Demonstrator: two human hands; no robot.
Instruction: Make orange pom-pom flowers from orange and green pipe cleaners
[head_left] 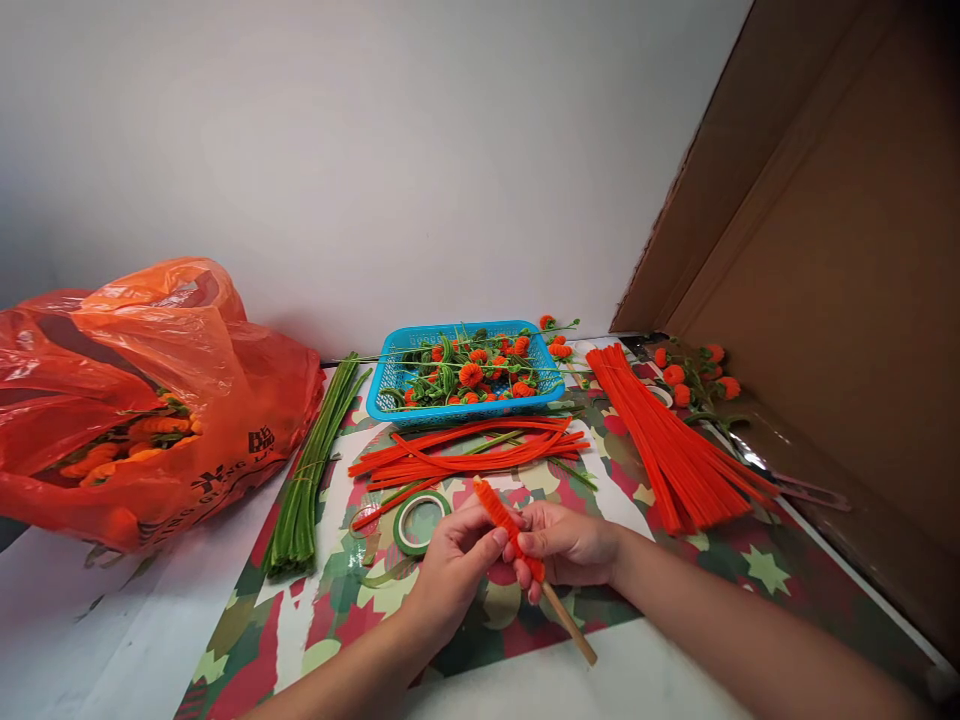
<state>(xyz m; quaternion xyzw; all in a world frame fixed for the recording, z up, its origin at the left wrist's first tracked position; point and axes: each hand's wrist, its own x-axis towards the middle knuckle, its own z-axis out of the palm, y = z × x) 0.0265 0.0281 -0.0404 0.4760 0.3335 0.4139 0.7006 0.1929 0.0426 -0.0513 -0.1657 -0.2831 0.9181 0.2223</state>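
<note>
The bare left forearm (375,650) slants up and rightward from the bottom edge, while the bare right forearm (712,605) reaches in leftward from the lower right. The left hand (466,543) and right hand (566,543) meet close together in front of the body. Both are closed in a pinch, thumbs (534,543) facing each other, fingers (534,592) curled.

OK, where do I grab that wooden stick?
Probably its bare lower end, coming from the near side: there the wooden stick pokes out below the orange coil, uncovered by the left hand or right hand. A pinch should suit something so thin.
</note>
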